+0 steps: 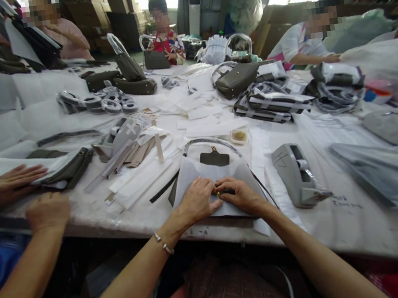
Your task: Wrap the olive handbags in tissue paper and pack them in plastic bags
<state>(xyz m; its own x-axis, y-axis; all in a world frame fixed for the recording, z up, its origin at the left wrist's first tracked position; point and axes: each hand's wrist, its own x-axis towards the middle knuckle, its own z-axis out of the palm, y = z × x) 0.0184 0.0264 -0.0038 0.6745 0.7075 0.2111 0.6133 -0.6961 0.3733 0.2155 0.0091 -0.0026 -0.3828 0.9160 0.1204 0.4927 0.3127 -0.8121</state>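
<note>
Pale worktable [368, 227]; olive handbag [215, 159], arched handle [205, 140], smooth paper [187, 172] — curled fingers [205, 185] atop

Bag flap [215, 159]: dark olive, beyond the fingers [227, 184]
Sheet [187, 172]: white, beneath them
Tape dispenser [292, 183]: grey, black lettering [279, 159], right of them
Tabletop [334, 229]: off-white
Garment [220, 294]: brown, checked, below them

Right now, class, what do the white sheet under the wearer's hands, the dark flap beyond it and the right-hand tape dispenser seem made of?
White sheet: probably paper or thin foam, matt; it curves softly without shine.
Dark flap: leather or imitation leather, low sheen; its even colour leaves this open.
Tape dispenser: likely moulded plastic, smooth; its body is evenly grey.
</note>
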